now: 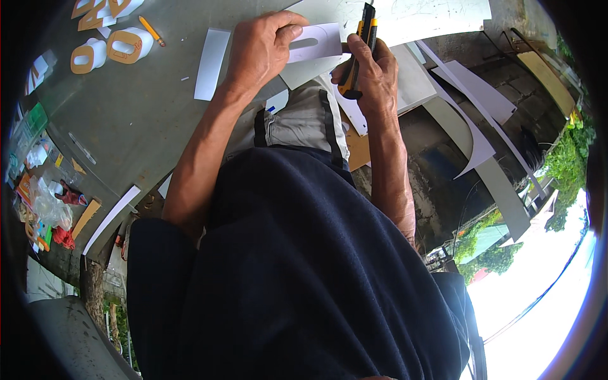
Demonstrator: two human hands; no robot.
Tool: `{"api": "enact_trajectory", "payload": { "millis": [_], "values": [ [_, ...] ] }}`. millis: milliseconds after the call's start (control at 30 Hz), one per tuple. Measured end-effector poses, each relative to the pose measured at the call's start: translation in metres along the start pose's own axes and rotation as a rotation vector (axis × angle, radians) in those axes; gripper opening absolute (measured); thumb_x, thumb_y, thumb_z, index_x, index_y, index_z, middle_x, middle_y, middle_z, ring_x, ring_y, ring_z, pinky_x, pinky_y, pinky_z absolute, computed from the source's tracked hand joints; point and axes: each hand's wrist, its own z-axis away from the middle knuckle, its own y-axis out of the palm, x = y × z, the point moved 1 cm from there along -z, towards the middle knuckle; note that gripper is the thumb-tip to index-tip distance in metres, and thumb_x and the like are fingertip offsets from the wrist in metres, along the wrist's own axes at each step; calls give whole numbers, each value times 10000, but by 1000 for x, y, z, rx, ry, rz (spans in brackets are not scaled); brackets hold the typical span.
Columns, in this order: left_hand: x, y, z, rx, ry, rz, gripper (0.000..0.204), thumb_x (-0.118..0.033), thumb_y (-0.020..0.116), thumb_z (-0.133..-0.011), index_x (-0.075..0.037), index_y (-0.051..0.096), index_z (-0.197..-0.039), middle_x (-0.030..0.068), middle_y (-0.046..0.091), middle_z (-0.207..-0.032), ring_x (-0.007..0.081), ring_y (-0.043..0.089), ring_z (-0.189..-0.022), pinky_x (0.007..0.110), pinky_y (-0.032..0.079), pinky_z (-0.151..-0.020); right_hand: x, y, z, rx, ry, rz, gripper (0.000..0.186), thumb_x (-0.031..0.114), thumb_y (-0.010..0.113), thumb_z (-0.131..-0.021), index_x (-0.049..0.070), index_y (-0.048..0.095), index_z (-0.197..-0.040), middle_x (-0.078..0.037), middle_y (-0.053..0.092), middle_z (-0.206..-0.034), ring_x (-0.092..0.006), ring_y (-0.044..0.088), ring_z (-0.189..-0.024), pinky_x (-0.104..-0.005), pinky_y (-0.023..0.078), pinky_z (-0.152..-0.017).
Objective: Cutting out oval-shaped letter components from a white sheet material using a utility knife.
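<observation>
My left hand (258, 49) pinches the left end of a small white sheet piece (328, 42) between thumb and fingers. A long rounded slot is cut through that piece. A black and yellow utility knife (349, 83) lies upright in my right hand (378, 71), whose fingers are wrapped round it. The right fingertips are close to the piece's right edge; whether they touch it I cannot tell. Beside my left wrist a white rectangular strip (212, 64) rests on the grey table (145, 88). A larger white sheet (430, 16) spreads beyond my right hand.
White block shapes with tan faces (88, 56) and a yellow-orange pencil (152, 31) lie at the far left. Plastic bags and scraps (54, 206) crowd the left edge. Long curved white offcuts (472, 136) hang or lie at the right. My lap (301, 123) is just below my hands.
</observation>
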Motion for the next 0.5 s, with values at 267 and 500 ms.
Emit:
{"api": "enact_trajectory", "payload": {
  "millis": [267, 500],
  "values": [
    [4, -20, -73, 395, 600, -453, 355, -34, 760, -785, -71, 733, -1137, 121, 692, -1184, 287, 618, -1084, 407, 499, -931, 7, -7, 12, 78, 7, 506, 340, 322, 584, -1065, -15, 543, -1079, -154, 706, -766, -232, 695, -565, -368, 557, -539],
    [-11, -23, -17, -75, 484, -509, 820, -200, 861, -776, 29, 474, -1462, 256, 502, -1490, 416, 465, -1400, 472, 386, -1166, 0, -4, 8, 128, -226, 848, 318, 302, 599, -1034, -8, 525, -1042, -228, 665, -692, -434, 697, -689, -508, 524, -634]
  ]
}}
